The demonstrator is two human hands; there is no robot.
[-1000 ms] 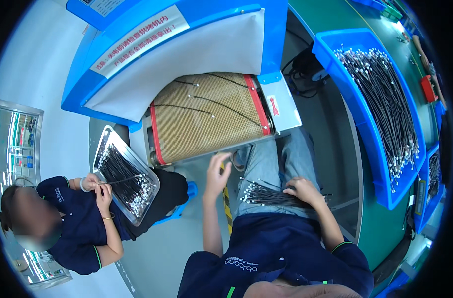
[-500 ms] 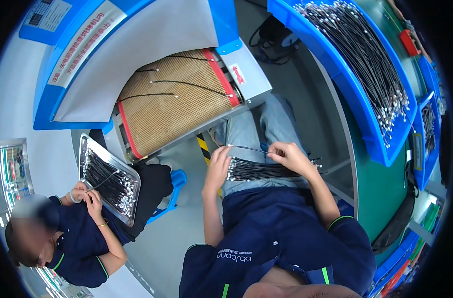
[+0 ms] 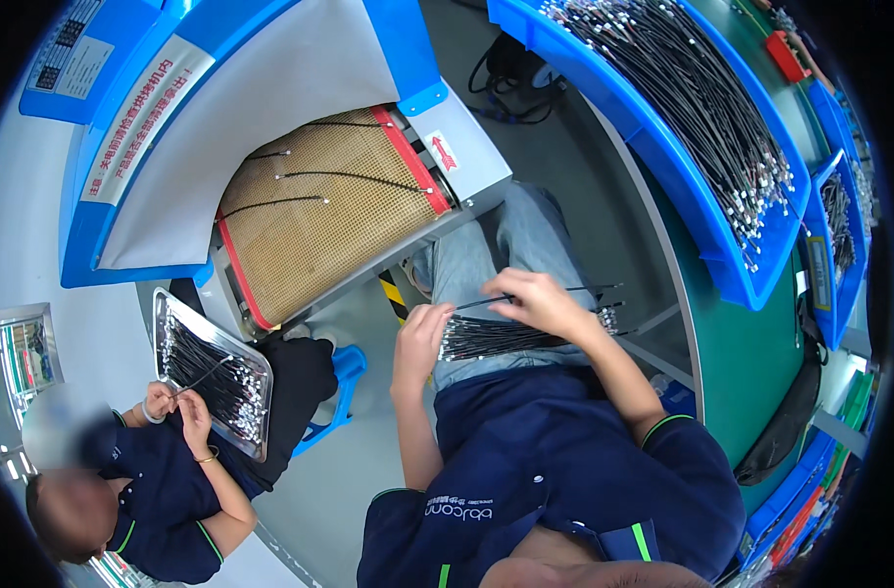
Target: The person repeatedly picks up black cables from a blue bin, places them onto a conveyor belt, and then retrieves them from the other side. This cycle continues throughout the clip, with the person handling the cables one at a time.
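Note:
A thin black cable (image 3: 592, 288) with small end connectors stretches between my hands, above my lap. My left hand (image 3: 423, 339) pinches it near its left end. Closer to its middle, my right hand (image 3: 539, 300) has its fingers closed round it, and the rest sticks out to the right. Below both hands a bundle of similar black cables (image 3: 501, 339) lies across my thighs, their pale connectors grouped at both ends. The fingertips partly hide the held cable's left end.
Ahead, a blue-hooded machine has a mesh conveyor belt (image 3: 310, 240) carrying several black cables. At left, a co-worker handles a cable over a metal tray (image 3: 262, 431) of cables, beside a blue stool (image 3: 344, 387). A blue bin (image 3: 760, 284) full of cables stands on the green table (image 3: 736, 363) at right.
My right hand has slid left along the cable, closer to my left hand, so more of the cable shows beyond it. The whole view has shifted slightly.

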